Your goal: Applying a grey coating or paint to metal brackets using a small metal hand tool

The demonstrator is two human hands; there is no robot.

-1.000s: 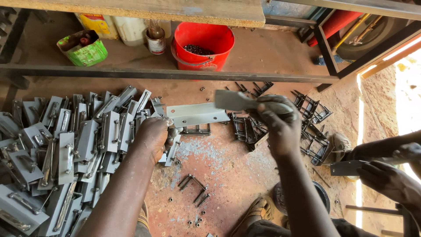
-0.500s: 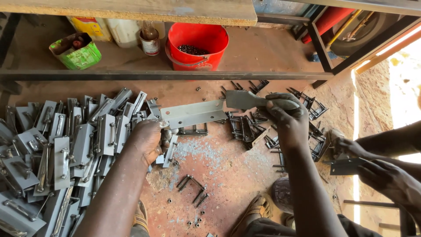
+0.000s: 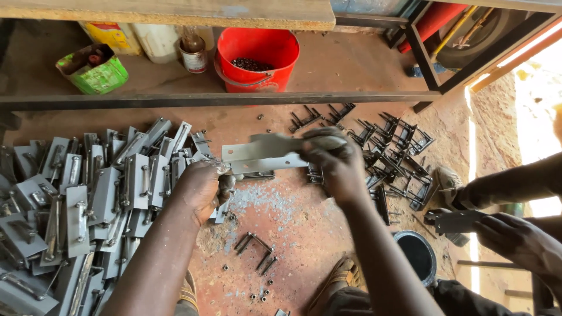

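- You hold the grey metal plate [image 3: 263, 157] between your two hands, above the red-brown floor [image 3: 293, 216]. Its long axis runs nearly level across the view, from your left hand to your right hand, with the left end a little lower.
- Your right hand [image 3: 333, 161] is at the right end of the grey metal plate and is closed around it; the fingers wrap over the top and hide that end.
- Your left hand [image 3: 202, 187] is at the lower left corner of the grey metal plate. It is curled almost into a fist and its fingertips meet the plate's edge there. It may pinch a small part against the plate, but I cannot tell, because the fingers cover it.
- Both hands are equally close to the plate, since both touch it; the right one carries more of it.
- To the left of the grey metal plate lies a big pile of grey latch plates [image 3: 88, 199], touching one another.
- To the right of it lies a heap of dark bent steel brackets [image 3: 398, 152].
- Below it, on the floor, are two dark U-shaped bolts [image 3: 254, 248] and some scattered nuts [image 3: 260, 292].
- Behind it, on a low shelf, stands a red bucket [image 3: 257, 55].
- Far right of it, another person's hand [image 3: 515, 240] holds a separate dark piece.
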